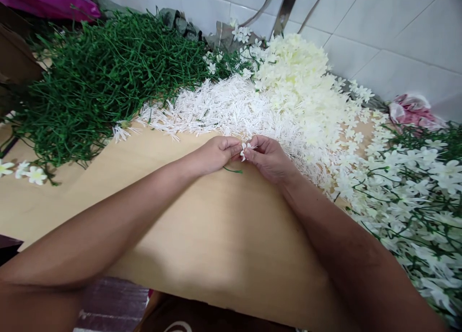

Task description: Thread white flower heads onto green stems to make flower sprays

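Over the tan board [202,226], my two hands meet near the piles. My left hand [218,154] is closed in a pinch on a thin green artificial stem [234,170], whose tail sticks out below the fingers. Between the fingertips of both hands sits a small white artificial flower [244,152]. My right hand [270,156] pinches this flower from the right side, thumb against forefinger. How the flower and stem join is hidden by the fingers. Just beyond the hands lies a heap of thin white stamen-like pieces [224,106].
A large pile of green stems [119,77] spreads at the back left. Loose cream-white blossoms [296,72] are heaped at the back right. Stemmed white flowers [415,202] cover the right side. A tiled wall [390,29] stands behind, with a magenta bag [54,2] at upper left.
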### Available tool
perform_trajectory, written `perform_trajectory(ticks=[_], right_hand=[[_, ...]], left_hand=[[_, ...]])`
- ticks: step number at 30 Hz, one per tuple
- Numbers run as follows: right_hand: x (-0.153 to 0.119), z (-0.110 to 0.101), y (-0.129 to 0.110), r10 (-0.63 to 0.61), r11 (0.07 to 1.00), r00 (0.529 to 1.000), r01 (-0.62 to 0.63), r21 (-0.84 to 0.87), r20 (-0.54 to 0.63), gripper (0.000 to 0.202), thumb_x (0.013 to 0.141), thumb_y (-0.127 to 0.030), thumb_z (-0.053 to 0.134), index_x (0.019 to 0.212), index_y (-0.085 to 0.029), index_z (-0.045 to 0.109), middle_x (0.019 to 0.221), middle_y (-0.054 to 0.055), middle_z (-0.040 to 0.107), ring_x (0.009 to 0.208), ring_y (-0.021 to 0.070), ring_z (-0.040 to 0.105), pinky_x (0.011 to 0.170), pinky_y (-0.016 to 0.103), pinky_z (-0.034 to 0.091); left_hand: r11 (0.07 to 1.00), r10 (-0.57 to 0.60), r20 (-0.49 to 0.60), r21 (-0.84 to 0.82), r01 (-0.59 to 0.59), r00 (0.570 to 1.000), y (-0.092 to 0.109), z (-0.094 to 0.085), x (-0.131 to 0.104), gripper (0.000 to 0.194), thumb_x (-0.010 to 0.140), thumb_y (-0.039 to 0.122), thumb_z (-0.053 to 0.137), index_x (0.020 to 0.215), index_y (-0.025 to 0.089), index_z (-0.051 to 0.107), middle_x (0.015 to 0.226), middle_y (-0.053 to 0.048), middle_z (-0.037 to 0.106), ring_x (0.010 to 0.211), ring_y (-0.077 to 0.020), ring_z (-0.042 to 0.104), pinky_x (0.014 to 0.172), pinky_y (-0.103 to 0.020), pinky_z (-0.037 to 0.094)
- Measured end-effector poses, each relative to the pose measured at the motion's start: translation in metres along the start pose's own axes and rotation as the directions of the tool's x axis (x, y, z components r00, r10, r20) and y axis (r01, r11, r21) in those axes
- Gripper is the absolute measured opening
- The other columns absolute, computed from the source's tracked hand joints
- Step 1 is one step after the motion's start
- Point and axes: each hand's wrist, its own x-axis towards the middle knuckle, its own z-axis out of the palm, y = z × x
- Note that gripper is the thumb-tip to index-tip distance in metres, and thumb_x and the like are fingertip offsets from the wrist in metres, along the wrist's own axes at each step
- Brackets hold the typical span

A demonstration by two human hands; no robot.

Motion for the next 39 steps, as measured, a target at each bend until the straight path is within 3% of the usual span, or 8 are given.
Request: perform_trajectory(ticks=[9,20,24,33,39], right_hand=[[-0.002,0.004,0.005,-0.095,0.995,0.995,0.095,-0.021,0.004,0.032,0.055,-0.032,0.085,0.062,-0.019,0.056,0.066,-0.005,0.066,0.063,0.0081,0.062,0.066,0.023,0.049],[0.002,0.009,0.000,-0.047,0.995,0.999,0.046,-0.085,-0.010,0.040,0.049,-0.039,0.086,0.057,-0.019,0.052,0.060,-0.004,0.066,0.060,0.0091,0.062,0.062,0.023,0.049],[0.004,0.010,-0.002,-0.014,0.989,0.998,0.005,-0.151,-0.055,0.044,0.040,-0.039,0.088,0.055,-0.018,0.053,0.056,-0.005,0.064,0.057,0.0088,0.060,0.057,0.022,0.046],[0.000,-0.008,-0.006,-0.029,0.988,1.000,0.029,-0.154,0.000,0.034,0.054,-0.037,0.085,0.065,-0.018,0.058,0.060,-0.004,0.063,0.059,0.0095,0.058,0.066,0.026,0.046],[0.000,-0.002,-0.005,-0.073,0.991,0.997,0.072,-0.110,-0.001,0.032,0.055,-0.033,0.084,0.066,-0.018,0.059,0.060,-0.004,0.063,0.059,0.0086,0.058,0.063,0.023,0.045]], left_hand=[[0.999,-0.040,-0.093,-0.039,0.036,0.995,0.002,0.006,-0.002,0.029,0.084,0.017,0.043,0.055,0.016,0.041,0.050,0.006,0.035,0.049,-0.0059,0.028,0.050,-0.022,0.022],[0.997,0.059,-0.111,0.048,-0.054,0.992,-0.005,0.008,-0.004,0.017,0.071,0.015,0.043,0.054,0.017,0.040,0.054,0.005,0.038,0.055,-0.0079,0.033,0.054,-0.023,0.026],[0.997,0.078,-0.093,0.035,-0.075,0.993,-0.006,0.005,-0.003,0.019,0.073,0.025,0.046,0.056,0.017,0.040,0.055,0.005,0.037,0.056,-0.0081,0.032,0.056,-0.023,0.027],[0.994,0.047,0.039,0.093,-0.050,0.998,-0.002,-0.003,-0.002,0.032,0.082,0.043,0.046,0.068,0.016,0.052,0.066,0.002,0.049,0.064,-0.0106,0.042,0.063,-0.025,0.035],[0.996,0.082,0.055,0.019,-0.084,0.995,-0.007,-0.009,-0.001,0.034,0.084,0.045,0.049,0.067,0.016,0.051,0.067,0.002,0.048,0.066,-0.0094,0.043,0.065,-0.023,0.036]])
